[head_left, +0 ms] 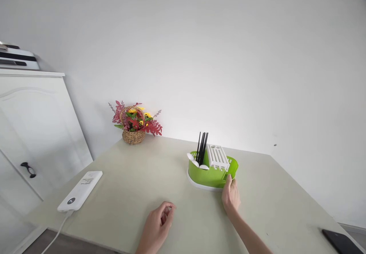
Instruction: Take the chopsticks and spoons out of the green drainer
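Observation:
A green plastic cutlery drainer stands on a white base in the middle of the beige table. It holds black chopsticks, white spoons and a white slotted insert. My right hand grips the drainer's near right corner, fingers on its rim. My left hand rests on the table near the front edge, fingers loosely curled, holding nothing.
A wicker basket of red and yellow flowers sits at the table's back left by the wall. A white power bank with a cable lies at the left edge. A dark phone lies at the front right corner. A white cabinet stands left.

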